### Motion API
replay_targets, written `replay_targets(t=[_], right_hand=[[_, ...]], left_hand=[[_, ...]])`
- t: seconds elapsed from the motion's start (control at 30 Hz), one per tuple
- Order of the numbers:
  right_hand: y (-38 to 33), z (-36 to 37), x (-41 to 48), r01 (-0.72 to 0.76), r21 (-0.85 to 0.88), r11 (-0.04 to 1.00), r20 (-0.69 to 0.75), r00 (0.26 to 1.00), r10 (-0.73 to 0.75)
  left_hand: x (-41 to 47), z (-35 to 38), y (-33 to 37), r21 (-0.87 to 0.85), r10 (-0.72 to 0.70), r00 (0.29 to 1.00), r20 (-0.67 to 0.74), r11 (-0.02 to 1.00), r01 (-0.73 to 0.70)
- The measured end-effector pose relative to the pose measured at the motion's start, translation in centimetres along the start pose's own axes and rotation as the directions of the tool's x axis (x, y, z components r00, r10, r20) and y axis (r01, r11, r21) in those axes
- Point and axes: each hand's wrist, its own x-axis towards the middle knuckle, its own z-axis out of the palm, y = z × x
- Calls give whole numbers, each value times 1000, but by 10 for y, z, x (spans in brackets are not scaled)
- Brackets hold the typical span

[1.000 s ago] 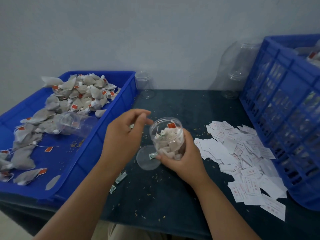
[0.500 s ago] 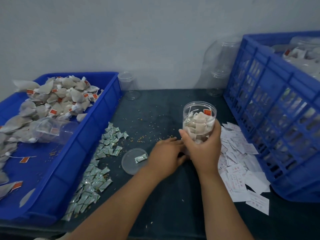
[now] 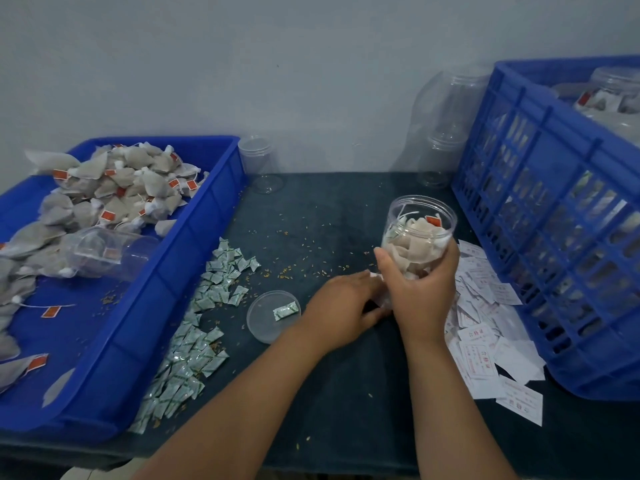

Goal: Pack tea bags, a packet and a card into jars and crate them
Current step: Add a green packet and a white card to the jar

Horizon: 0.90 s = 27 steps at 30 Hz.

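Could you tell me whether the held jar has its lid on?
Off: the jar is open-mouthed; a lid lies flat on the table.

dark tbl cloth (image 3: 346,393) w/ scattered crumbs (image 3: 287,271), maybe tea bits; grey wall (image 3: 311,81) behind.

The table (image 3: 346,393) wears dark teal cloth flecked with tan grains. At its left edge, a bright blue tray (image 3: 156,306) holds grey-beige tea bags (image 3: 114,188) with red-orange tags. White-and-green packets (image 3: 194,351) lie beside it. White cards (image 3: 485,344) printed in pale red sit near the right edge, against a blue lattice-sided crate (image 3: 540,109). The jar (image 3: 420,230) is clear.
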Motion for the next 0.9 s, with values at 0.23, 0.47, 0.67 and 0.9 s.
replay_targets(t=[0.23,0.47,0.67,0.9], right_hand=[[-4,2,1,-12,-1,1000,-1,1000,12],[-8,1,-8,-36,63,997,209,978,22],[-7,8,-24,-75,67,995,476,879,34],[-9,15,-34,-71,31,997,638,770,34]], left_hand=[[-25,-2,-6,380,111,980,-165,924,-41],[-54,-29,-5,-396,-562,755,-338,812,428],[-67,-81,-1,-735,-710,589,-385,622,270],[-67,-110,9,-168,-261,683,-682,965,201]])
